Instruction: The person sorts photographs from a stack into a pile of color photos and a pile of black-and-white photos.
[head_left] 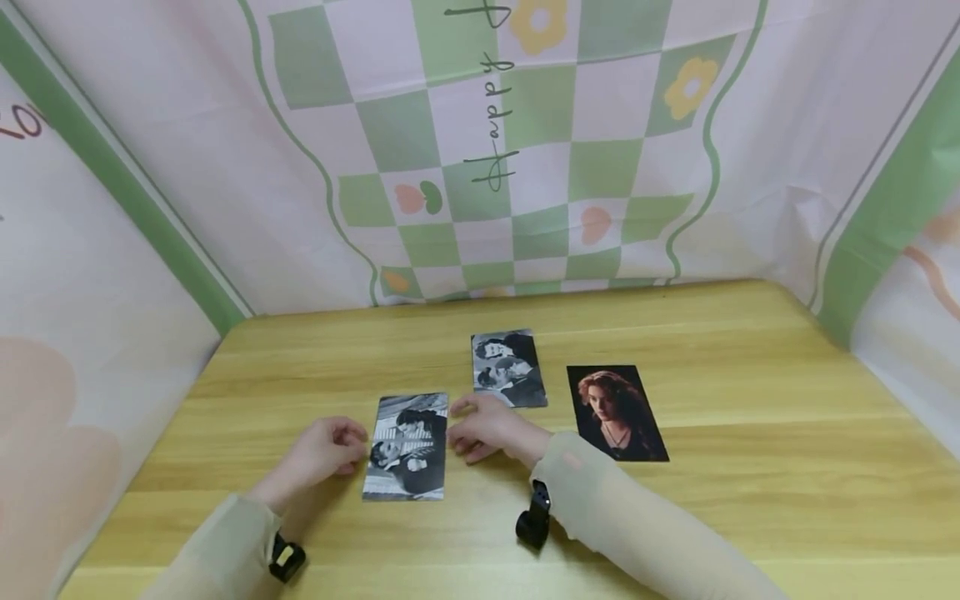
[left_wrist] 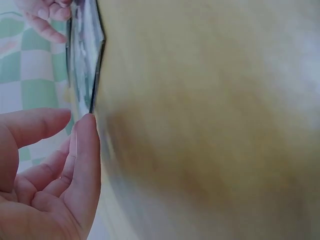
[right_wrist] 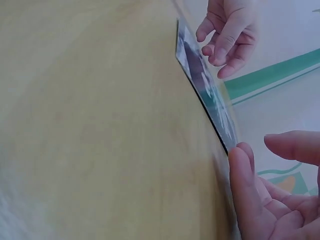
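A black-and-white photo card (head_left: pixel 411 458) of two people lies flat on the table between the two hands. Just off its left edge, the left hand (head_left: pixel 324 454) rests with its fingers loosely bent. On the opposite side, the right hand (head_left: pixel 491 429) has its fingertips right at the card's right edge. In the left wrist view the left hand (left_wrist: pixel 55 175) shows thumb and forefinger apart, nothing between them. A similar gap shows between thumb and forefinger of the right hand (right_wrist: pixel 275 190) in the right wrist view.
A second black-and-white photo card (head_left: pixel 513 367) lies farther back, its lower edge partly behind the right hand. To its right is a colour portrait photo card (head_left: pixel 611 408) on the wooden table (head_left: pixel 750 500). A patterned cloth (head_left: pixel 540 167) hangs behind the table.
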